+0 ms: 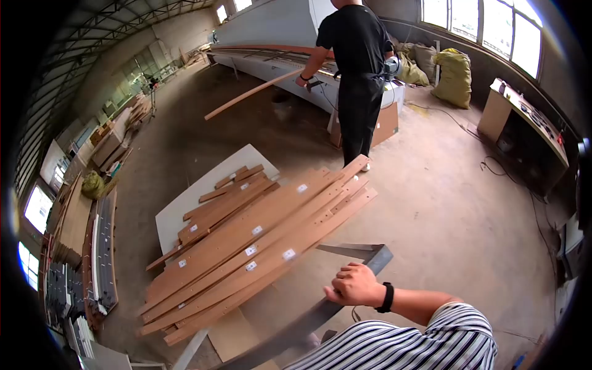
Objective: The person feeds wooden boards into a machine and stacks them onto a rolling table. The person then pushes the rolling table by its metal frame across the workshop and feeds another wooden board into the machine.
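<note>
My right hand (354, 283), with a black band at the wrist, has its fingers wrapped over a grey metal bar (296, 324). The bar runs from the lower middle up to a corner, where another grey length (345, 250) joins it. Below the bar, a small blurred patch of skin (312, 340) may be part of my left hand; its fingers are hidden. Just beyond the bar lies a stack of long brown wooden boards (240, 246) with white labels. A white panel (169, 222) shows beneath their far side.
A person in black (357, 74) stands at a long white machine (265, 37), one hand near a long wooden strip (253, 92). Filled sacks (453, 77) and a desk (493, 114) are at right. Cables (533, 209) cross the floor. Stacked panels (71, 228) line the left.
</note>
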The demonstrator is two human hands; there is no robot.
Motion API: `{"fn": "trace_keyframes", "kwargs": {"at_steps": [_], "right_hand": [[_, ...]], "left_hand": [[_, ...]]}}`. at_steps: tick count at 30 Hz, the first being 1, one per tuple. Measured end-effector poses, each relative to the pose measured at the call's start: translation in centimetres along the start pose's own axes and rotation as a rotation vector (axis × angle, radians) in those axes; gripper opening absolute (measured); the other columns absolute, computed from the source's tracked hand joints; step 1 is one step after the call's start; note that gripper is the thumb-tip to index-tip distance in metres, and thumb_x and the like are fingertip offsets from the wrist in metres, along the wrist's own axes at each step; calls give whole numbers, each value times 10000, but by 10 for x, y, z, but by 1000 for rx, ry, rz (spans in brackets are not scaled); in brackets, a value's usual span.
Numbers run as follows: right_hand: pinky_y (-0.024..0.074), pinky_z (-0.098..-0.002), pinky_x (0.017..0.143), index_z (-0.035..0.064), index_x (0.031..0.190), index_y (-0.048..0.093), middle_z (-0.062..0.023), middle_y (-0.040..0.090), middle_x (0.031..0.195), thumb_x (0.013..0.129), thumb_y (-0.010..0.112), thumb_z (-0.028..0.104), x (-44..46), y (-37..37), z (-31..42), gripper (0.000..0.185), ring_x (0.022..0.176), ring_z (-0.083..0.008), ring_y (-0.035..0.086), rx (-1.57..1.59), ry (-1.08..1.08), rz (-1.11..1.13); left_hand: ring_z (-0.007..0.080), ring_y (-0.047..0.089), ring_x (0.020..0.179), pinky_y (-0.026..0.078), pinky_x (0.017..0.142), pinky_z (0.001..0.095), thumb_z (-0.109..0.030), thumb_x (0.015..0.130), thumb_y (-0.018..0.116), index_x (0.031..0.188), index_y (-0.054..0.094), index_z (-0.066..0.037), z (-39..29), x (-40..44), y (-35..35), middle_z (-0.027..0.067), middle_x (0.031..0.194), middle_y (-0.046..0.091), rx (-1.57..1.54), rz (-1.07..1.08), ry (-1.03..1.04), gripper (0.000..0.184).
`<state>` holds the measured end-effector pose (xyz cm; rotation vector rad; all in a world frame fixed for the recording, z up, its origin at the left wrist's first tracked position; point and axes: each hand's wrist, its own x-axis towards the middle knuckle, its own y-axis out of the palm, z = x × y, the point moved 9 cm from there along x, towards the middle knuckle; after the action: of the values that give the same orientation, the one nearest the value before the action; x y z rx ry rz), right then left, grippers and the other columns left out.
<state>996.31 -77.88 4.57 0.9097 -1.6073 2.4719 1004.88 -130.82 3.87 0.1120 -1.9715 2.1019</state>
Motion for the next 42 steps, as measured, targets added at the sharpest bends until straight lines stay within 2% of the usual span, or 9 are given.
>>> {"fn": "trace_keyframes", "kwargs": {"at_steps": [8,11,13,25,29,36,37,39,42], "right_hand": [[489,-363,606,116,502,544,-40,553,545,875,634,346,-12,28,14,447,575,-239,577,43,-46,-39],[488,-365,608,115,503,562,-55,557,538,887,617,344,-17,33,15,451,579,-244,584,15,-53,-60],[489,-367,612,116,504,569,-61,561,537,893,608,339,-18,35,13,450,582,-248,591,-5,-57,-72],[509,-386,655,99,495,562,-73,636,586,886,597,260,-20,25,2,424,600,-273,631,-133,60,-152],[508,-400,697,94,583,612,-82,677,680,910,556,296,-21,28,4,388,709,-280,655,-134,128,-46],[463,-424,665,84,607,558,-73,614,670,878,569,270,-29,27,3,329,728,-296,617,-128,128,-115],[464,-429,668,82,610,560,-75,614,670,873,570,268,-27,29,0,323,728,-302,616,-147,136,-106],[465,-439,680,82,617,561,-77,612,672,862,578,273,-26,35,-7,311,735,-309,613,-166,154,-90],[470,-442,673,82,621,593,-90,638,694,891,548,313,-25,42,-14,358,736,-306,627,-217,198,-51]], "left_hand": [[453,601,968,452,892,533,-159,670,710,1103,631,-90,47,-5,41,203,987,667,18,-24,-15,446],[434,607,924,462,851,528,-218,697,734,1032,635,-100,52,-4,50,179,950,662,48,-79,10,368],[390,514,875,412,807,465,-50,518,652,837,455,-95,60,-2,69,141,842,500,-11,-179,69,378],[365,569,878,440,815,444,-28,526,681,838,497,-109,20,-4,38,121,831,567,-52,-178,-10,371],[377,562,899,434,836,448,-28,540,680,866,495,-99,21,-6,38,135,875,569,-49,-195,-13,381],[384,530,883,423,849,452,-40,509,689,857,446,-85,13,-7,34,146,860,518,-47,-241,12,426],[385,572,833,450,794,470,-134,684,712,854,536,-55,11,-10,30,164,817,570,-43,-259,51,257],[402,609,860,469,795,522,-246,725,740,939,620,-116,11,-11,32,146,885,648,6,-281,101,278],[373,604,774,472,721,504,-228,748,710,868,601,-143,-2,-16,17,106,808,630,-1,-398,163,182]]}}
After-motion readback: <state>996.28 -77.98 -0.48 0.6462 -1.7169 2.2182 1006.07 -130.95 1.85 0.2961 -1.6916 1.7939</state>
